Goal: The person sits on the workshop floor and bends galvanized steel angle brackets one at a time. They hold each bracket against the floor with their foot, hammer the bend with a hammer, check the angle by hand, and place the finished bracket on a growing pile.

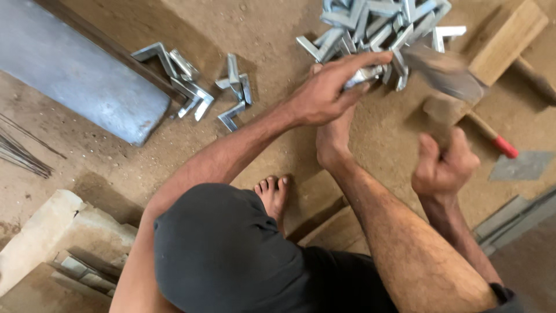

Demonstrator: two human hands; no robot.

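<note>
My left hand reaches forward and is shut on a small zinc-plated angle bracket at the near edge of a heap of similar brackets. My right hand is a closed fist around a hammer whose head is motion-blurred above the ground, just right of the held bracket. A bare foot rests directly under my left hand. Another bare foot sits on the sandy ground nearer to me.
Two small groups of brackets lie left, beside a grey metal sheet. A wooden block and a red-tipped wooden handle lie right. Thin wires, a stone block and metal profiles line the edges.
</note>
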